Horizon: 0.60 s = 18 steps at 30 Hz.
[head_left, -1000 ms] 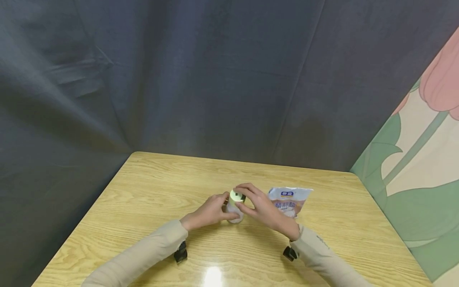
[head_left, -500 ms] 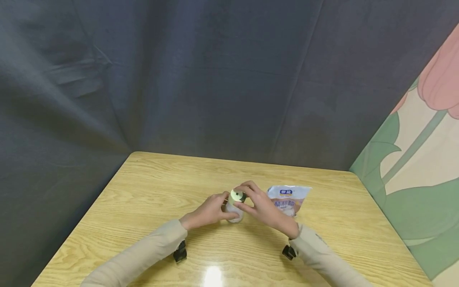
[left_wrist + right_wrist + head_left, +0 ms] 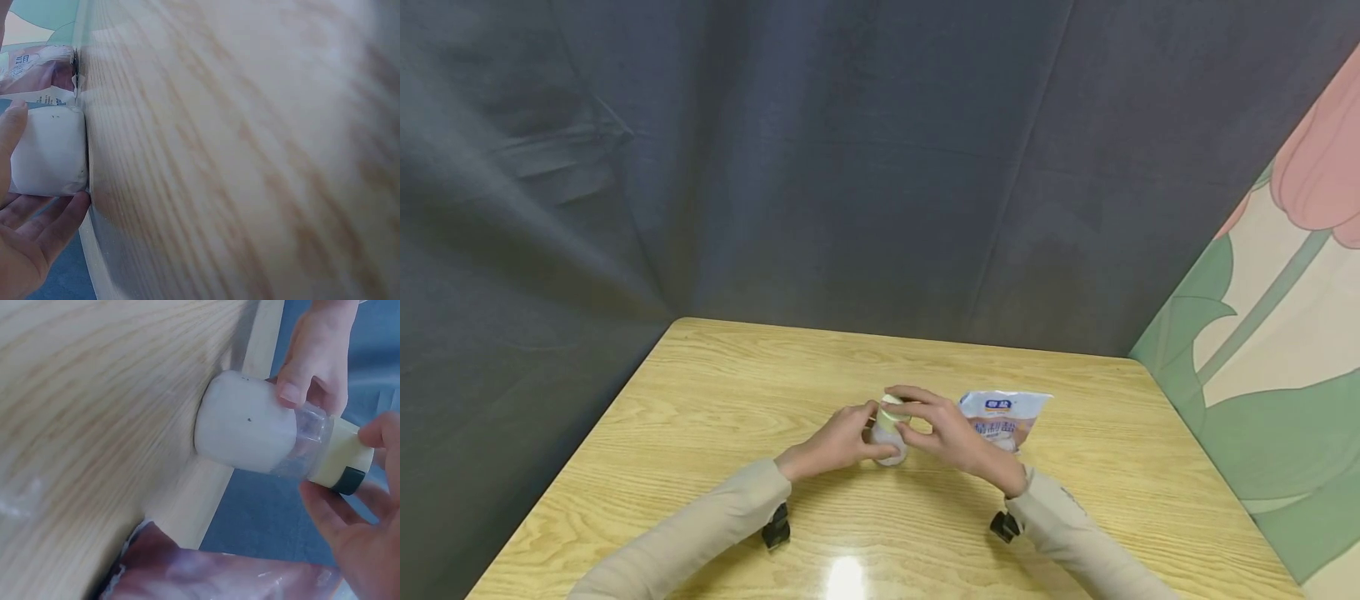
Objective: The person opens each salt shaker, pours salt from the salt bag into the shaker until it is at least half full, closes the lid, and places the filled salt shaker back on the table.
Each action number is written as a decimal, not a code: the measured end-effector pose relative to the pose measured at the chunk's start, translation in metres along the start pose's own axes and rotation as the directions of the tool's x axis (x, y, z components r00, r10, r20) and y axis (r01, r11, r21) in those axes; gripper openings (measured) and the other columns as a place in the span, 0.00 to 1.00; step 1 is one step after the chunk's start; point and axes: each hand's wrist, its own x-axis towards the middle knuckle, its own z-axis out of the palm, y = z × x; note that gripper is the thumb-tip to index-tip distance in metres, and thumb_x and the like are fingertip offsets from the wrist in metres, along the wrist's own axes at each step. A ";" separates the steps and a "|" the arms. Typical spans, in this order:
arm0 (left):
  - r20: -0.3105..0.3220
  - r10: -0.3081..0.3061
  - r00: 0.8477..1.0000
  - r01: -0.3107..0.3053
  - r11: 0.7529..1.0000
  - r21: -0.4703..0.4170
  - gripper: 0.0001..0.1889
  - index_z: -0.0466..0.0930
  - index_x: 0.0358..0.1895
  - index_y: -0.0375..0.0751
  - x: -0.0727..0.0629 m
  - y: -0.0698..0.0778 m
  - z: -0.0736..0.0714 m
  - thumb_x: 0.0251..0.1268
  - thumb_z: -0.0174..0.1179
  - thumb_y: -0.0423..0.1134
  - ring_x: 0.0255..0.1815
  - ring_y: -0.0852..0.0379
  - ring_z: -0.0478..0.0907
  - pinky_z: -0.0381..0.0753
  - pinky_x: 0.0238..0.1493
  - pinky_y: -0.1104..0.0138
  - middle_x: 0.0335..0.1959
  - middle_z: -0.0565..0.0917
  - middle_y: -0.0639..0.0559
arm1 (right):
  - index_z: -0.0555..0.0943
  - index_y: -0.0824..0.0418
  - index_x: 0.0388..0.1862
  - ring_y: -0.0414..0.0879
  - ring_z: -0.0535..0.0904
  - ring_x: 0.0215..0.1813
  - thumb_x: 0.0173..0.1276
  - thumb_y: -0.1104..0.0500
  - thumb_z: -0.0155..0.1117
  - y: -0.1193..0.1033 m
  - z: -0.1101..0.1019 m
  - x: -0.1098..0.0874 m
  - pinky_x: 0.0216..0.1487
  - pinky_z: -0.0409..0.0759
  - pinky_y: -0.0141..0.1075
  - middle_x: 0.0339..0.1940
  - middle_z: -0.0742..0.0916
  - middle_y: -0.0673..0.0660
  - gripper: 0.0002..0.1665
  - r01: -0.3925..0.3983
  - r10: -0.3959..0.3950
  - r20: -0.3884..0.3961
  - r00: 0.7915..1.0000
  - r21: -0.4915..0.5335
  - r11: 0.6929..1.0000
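Observation:
A clear shaker bottle (image 3: 244, 422) filled most of the way with white contents stands upright on the wooden table (image 3: 737, 367). My left hand (image 3: 838, 442) grips its body, thumb in front and fingers behind, as the left wrist view also shows. On top is a pale yellow cap (image 3: 336, 450) with a dark green tab (image 3: 349, 480). My right hand (image 3: 951, 433) holds this cap between thumb and fingers. The head view has most of the cap's top covered by those fingers.
Just right of my right hand, a printed salt bag (image 3: 1000, 412) stands on the table. Behind the table hangs a dark curtain (image 3: 880, 167). A wall with a floral print (image 3: 1285, 400) borders the right side.
My right hand's fingers have shifted round the cap and now lie across its top. In the head view the dark tab has gone from sight. My left hand and the bottle stay put.

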 end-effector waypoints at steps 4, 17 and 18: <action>0.004 0.000 1.000 0.000 1.000 -0.025 0.25 0.73 0.57 0.37 0.000 -0.002 -0.001 0.65 0.67 0.49 0.39 0.65 0.80 0.81 0.37 0.73 0.45 0.83 0.50 | 0.81 0.63 0.58 0.54 0.79 0.57 0.67 0.63 0.69 -0.001 0.003 0.003 0.49 0.83 0.43 0.63 0.78 0.63 0.21 -0.021 0.020 -0.014 1.000 -0.017 1.000; -0.002 0.010 1.000 -0.010 1.000 -0.021 0.27 0.73 0.59 0.36 0.000 -0.002 0.000 0.64 0.68 0.49 0.39 0.64 0.81 0.81 0.38 0.75 0.46 0.83 0.48 | 0.80 0.62 0.57 0.55 0.77 0.62 0.69 0.62 0.66 -0.004 0.004 0.003 0.57 0.80 0.47 0.64 0.78 0.63 0.18 -0.062 0.063 0.036 0.997 -0.037 0.997; -0.001 0.012 1.000 -0.012 1.000 -0.024 0.27 0.73 0.58 0.36 0.000 -0.002 0.000 0.64 0.68 0.49 0.39 0.64 0.81 0.81 0.38 0.75 0.46 0.83 0.48 | 0.80 0.63 0.57 0.54 0.78 0.61 0.69 0.62 0.67 -0.004 0.004 0.003 0.56 0.80 0.46 0.63 0.79 0.63 0.18 -0.059 0.060 0.030 0.998 -0.035 0.998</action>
